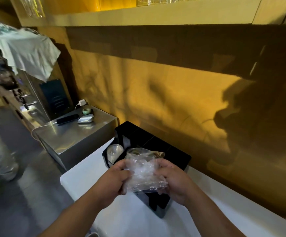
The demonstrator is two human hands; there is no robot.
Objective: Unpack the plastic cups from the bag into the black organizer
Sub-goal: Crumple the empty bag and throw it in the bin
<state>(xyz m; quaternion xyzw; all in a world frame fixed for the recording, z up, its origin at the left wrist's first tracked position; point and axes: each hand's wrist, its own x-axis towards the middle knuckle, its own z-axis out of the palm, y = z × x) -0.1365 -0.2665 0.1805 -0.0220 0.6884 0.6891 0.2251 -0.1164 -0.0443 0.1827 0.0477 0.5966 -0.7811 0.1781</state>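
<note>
Head cam, both hands in frame, low centre, over the black organizer (pixel 178 157).

Left hand (pixel 117 177): fingers curled tight, gripping the left side of the clear plastic bag (pixel 144 168). Not spread at all.

Right hand (pixel 172 181): same deal on the right side, fingers curled round the film, knuckles toward me.

The bag is crumpled into a wad, held between the two hands and lifted off the surface, right above the organizer's middle compartments. I can't tell if any cups are inside it, the film is too wrinkled and glary.

A stack of clear cups (pixel 114 152) sits in the organizer's left end compartment. It's near the bag but not touching it, and neither hand is on it. The other compartments read as plain black from here, and the near end is hidden behind the hands.

The organizer sits on the white counter (pixel 87 171), its back close to the yellow wall (pixel 156 93). To the left is a lower steel counter (pixel 74 134) with a dark phone (pixel 67 119), a white charger (pixel 82 101) and a small green round item (pixel 87 111). A pale cloth (pixel 31 53) hangs top left.
</note>
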